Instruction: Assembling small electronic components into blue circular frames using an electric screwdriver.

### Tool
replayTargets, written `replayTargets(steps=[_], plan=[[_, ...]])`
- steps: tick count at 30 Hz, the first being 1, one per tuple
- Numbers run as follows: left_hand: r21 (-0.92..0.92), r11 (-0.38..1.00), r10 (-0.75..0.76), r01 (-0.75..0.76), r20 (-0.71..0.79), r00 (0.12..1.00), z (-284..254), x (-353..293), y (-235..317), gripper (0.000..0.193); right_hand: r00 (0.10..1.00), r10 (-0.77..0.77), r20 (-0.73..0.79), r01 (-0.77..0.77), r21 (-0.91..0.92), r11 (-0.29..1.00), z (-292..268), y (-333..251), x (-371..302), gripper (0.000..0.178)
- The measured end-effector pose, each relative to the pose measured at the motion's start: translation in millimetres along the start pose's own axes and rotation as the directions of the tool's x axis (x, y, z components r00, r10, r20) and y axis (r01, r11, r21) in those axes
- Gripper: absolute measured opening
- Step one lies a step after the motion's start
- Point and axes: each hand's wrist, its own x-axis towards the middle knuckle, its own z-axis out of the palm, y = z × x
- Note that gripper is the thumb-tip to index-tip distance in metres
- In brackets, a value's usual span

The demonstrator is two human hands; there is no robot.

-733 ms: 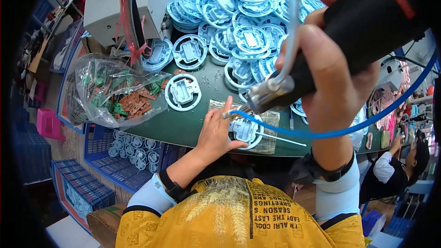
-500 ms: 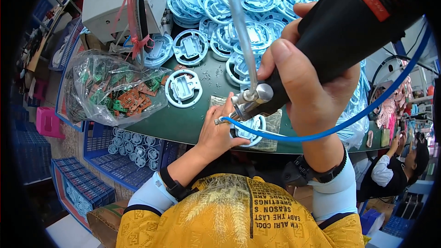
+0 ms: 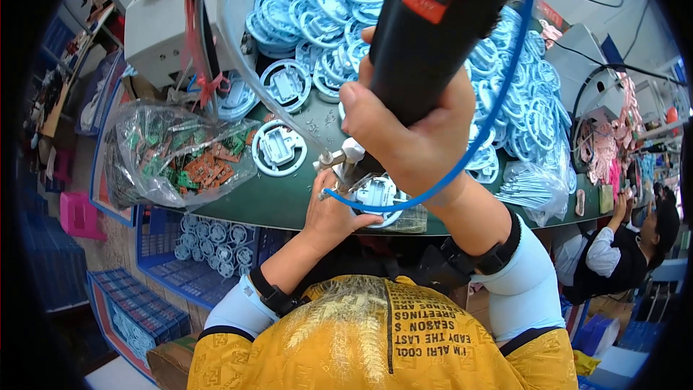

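My right hand point(image 3: 422, 130) is wrapped round a black powered screwdriver point(image 3: 426, 43), tipped over the work. A clear feed tube point(image 3: 271, 105) and a thin blue hose point(image 3: 473, 148) run to its metal nose point(image 3: 339, 157). Under the nose, at the table's near edge, lies a light-blue plastic wheel-shaped part point(image 3: 379, 192) on a brownish wrapped block point(image 3: 413, 222). My left hand point(image 3: 328, 209) grips this part's left side, thumb along the near rim. The nose and hands partly hide the part, so the bit's contact cannot be made out.
A second wheel-shaped part point(image 3: 279, 149) lies left, by scattered screws point(image 3: 312, 128). Beyond it rises a big pile of such parts point(image 3: 317, 7). A clear bag of green and brown circuit boards point(image 3: 184, 155) and a grey machine point(image 3: 155, 29) stand left. Blue crates point(image 3: 170, 263) sit below; a person point(image 3: 613, 245) works at right.
My right hand and the screwdriver have swung left, the body standing more upright. More of the pile at right shows. My left hand still grips the part.
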Motion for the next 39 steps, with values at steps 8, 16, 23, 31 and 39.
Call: replayTargets(steps=[8, 16, 23, 31, 39], plan=[[0.076, 0.985, 0.154, -0.154, -0.003, 0.988, -20, 16, 24, 0.096, 0.975, -0.165, -0.149, 0.154, -0.086, 0.984, -73, -45, 12, 0.042], [0.198, 0.962, 0.135, -0.187, 0.251, 0.959, -6, 43, 41, 0.053, 0.985, -0.112, -0.128, 0.111, -0.018, 0.994, -70, -16, 1, 0.039], [0.185, 0.966, 0.138, -0.181, 0.225, 0.965, -1, 43, 39, 0.055, 0.965, -0.142, -0.221, 0.122, -0.102, 0.987, -68, 1, -6, 0.039], [0.227, 0.947, 0.193, -0.228, 0.168, 0.967, 5, 37, 31, 0.073, 0.968, -0.239, -0.072, 0.226, -0.153, 0.962, -60, -1, -4, 0.046], [0.217, 0.973, 0.068, -0.077, 0.052, 0.996, -8, 11, 21, 0.102, 0.964, -0.229, -0.131, 0.219, -0.093, 0.971, -85, -52, -5, 0.042]])
